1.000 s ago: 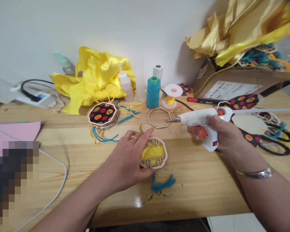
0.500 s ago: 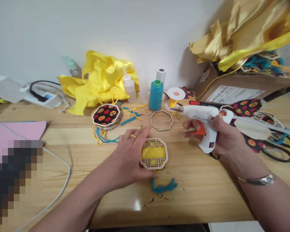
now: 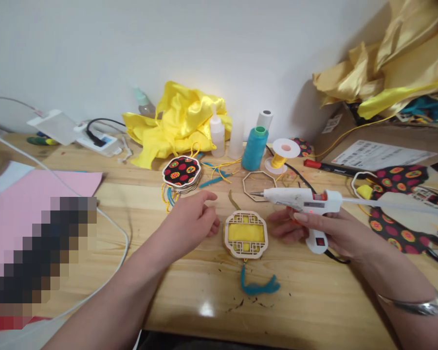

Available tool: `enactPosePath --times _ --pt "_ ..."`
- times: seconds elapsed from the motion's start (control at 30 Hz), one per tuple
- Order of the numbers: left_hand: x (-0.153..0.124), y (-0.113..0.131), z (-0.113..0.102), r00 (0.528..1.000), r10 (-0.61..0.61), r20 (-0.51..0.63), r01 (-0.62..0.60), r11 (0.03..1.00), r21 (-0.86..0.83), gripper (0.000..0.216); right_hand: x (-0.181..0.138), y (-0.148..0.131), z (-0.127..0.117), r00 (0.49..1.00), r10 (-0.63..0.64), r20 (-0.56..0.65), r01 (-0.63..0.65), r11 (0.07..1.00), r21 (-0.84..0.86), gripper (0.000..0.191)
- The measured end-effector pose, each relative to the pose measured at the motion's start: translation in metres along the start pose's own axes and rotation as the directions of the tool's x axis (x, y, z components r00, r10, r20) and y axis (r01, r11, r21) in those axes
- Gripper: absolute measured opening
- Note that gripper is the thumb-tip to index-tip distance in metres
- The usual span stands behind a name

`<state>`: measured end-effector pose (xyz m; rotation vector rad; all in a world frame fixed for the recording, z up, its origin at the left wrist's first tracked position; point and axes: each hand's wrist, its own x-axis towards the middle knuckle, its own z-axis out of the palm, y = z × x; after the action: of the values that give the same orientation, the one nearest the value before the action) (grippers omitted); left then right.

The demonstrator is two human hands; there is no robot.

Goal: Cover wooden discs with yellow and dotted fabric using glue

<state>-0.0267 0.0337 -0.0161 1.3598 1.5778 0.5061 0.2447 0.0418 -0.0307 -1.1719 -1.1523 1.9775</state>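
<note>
In my right hand (image 3: 324, 231) is a white hot glue gun (image 3: 295, 200), its metal nozzle pointing left above the table. A pale glue stick juts from its back. Left of the sachet, my left hand (image 3: 194, 218) hovers with nothing in it, index finger stretched out and the other fingers loosely bent. Between both hands lies a wooden-framed sachet (image 3: 246, 233) with a lattice cutout over yellow cloth. A teal tassel (image 3: 257, 287) trails from its lower edge. Just behind the nozzle, an octagonal wooden frame (image 3: 245, 187) lies flat.
Patterned sachets (image 3: 182, 171) are stacked at left, before yellow satin (image 3: 175, 121). A teal thread cone (image 3: 255, 150) and a yellow cord spool (image 3: 278, 160) stand at the back. At right are a cardboard box (image 3: 372, 141) and patterned cloth (image 3: 401, 228). A white cable (image 3: 122, 233) crosses the left.
My left hand has let go of the sachet and drawn off to its left. The glue gun has come lower and nearer the sachet. The view has shifted left.
</note>
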Motion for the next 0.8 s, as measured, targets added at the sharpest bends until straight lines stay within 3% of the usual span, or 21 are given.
enactPosePath --times 0.37,0.8 --pt "-0.001 -0.0004 0.0044 0.997 -0.043 0.058 0.048 0.994 -0.096 0.043 0.0011 0.0061 0.0014 0.996 -0.017 0.084 0.02 0.999 -0.029 0.028" --pt "-0.0003 -0.0032 0.0068 0.999 -0.03 0.028 0.032 0.997 -0.075 0.045 0.0005 0.0043 0.0026 0.989 -0.08 0.126 0.087 0.995 -0.046 0.027"
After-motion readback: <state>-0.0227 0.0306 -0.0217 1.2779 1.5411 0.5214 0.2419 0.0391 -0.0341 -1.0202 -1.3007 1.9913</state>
